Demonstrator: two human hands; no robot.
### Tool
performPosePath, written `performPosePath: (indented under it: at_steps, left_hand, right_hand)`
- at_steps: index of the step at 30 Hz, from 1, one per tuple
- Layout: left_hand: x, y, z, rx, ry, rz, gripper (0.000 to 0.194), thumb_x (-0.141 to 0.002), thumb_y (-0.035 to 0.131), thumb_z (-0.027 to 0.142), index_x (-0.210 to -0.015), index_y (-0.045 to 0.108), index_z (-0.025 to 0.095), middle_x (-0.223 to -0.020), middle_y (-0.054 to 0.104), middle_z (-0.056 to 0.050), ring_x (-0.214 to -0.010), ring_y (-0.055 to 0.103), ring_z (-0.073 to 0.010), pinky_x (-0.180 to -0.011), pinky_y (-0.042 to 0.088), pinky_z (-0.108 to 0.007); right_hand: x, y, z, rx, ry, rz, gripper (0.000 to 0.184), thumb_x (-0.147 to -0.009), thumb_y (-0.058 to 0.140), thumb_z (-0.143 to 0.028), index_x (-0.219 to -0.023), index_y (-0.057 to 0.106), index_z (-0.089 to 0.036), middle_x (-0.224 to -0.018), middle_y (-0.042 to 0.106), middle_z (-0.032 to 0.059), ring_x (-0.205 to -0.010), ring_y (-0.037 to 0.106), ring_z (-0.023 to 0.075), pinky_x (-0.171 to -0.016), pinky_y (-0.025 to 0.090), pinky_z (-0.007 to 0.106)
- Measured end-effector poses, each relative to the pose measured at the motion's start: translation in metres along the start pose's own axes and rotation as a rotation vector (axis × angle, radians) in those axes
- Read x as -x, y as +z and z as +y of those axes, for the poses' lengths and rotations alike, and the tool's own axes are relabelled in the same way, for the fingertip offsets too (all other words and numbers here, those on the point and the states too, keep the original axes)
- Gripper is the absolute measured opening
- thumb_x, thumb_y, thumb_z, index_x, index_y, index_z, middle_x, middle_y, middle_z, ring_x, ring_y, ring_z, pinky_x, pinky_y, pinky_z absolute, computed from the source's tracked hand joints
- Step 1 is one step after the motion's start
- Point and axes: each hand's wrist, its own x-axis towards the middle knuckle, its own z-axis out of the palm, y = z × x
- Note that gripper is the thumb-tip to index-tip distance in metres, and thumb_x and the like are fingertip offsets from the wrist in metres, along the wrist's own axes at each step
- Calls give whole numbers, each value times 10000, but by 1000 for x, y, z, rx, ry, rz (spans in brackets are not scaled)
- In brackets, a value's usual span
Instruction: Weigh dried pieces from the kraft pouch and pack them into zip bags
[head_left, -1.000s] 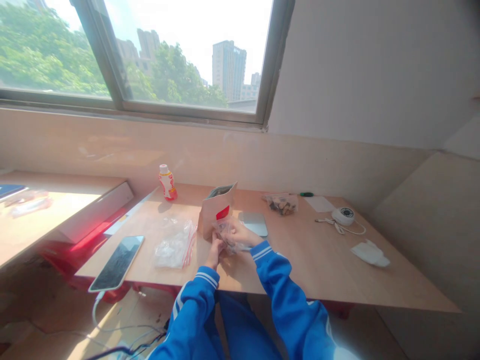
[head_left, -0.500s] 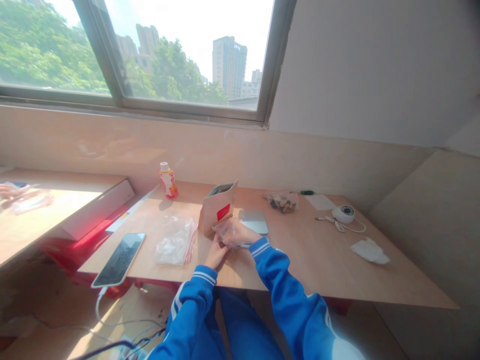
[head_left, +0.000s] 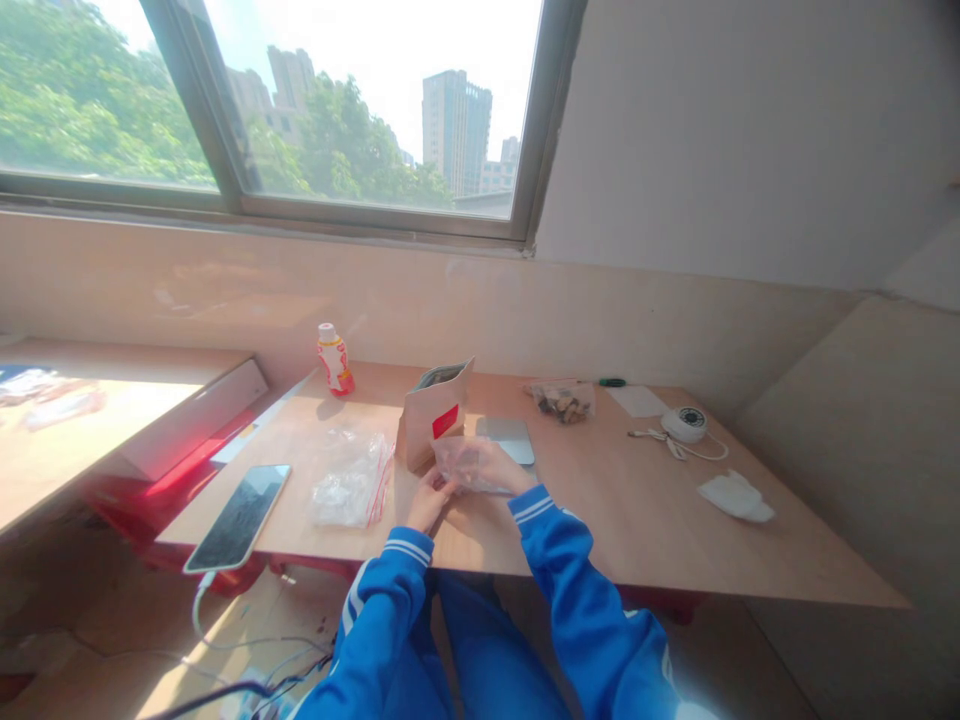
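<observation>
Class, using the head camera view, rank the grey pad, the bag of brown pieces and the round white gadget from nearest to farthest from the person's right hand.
From the right hand:
1. The grey pad, just beyond it.
2. The bag of brown pieces, farther back, to the right.
3. The round white gadget, farther right still.

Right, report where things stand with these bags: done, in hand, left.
Done, it seems: the kraft pouch stands upright, and a clear zip bag lies flat and looks empty. In hand: the left hand and right hand hold a clear bag in front of the pouch. Left, it seems: the bag of brown pieces lies off to the right, with no hand on it.
</observation>
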Motion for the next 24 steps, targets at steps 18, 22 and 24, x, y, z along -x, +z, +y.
performPosePath:
  at_steps: [18, 22, 24]
  left_hand:
    - [-2, -2, -3, 41, -30, 19, 478, -602, 769, 377, -993, 616, 150, -1018, 697, -145, -982, 650, -286, -887, 499, -441]
    - [-3, -3, -2, 31, 0, 29, 444, -590, 780, 321, -973, 633, 151, -1045, 696, -137, -1017, 639, -278, -941, 469, -436]
    - [-3, -3, -2, 40, -4, 38, 446, -582, 784, 306, -977, 633, 161, -1042, 701, -123, -1025, 637, -278, -951, 462, -438]
  right_hand:
    - [-71, -49, -78, -70, -234, 509, 244, -889, 494, -332, -1091, 560, -212, -1040, 660, 53, -952, 607, 178, -862, 464, 312]
    - [-91, -34, -70, 203, -246, 363, 217, -912, 440, -258, -991, 639, -222, -1055, 665, 55, -1060, 542, 208, -1004, 345, 404]
    - [-88, -30, -64, 281, -202, 335, 215, -907, 455, -264, -1003, 646, -235, -1128, 642, 53, -1127, 501, 220, -1039, 288, 447]
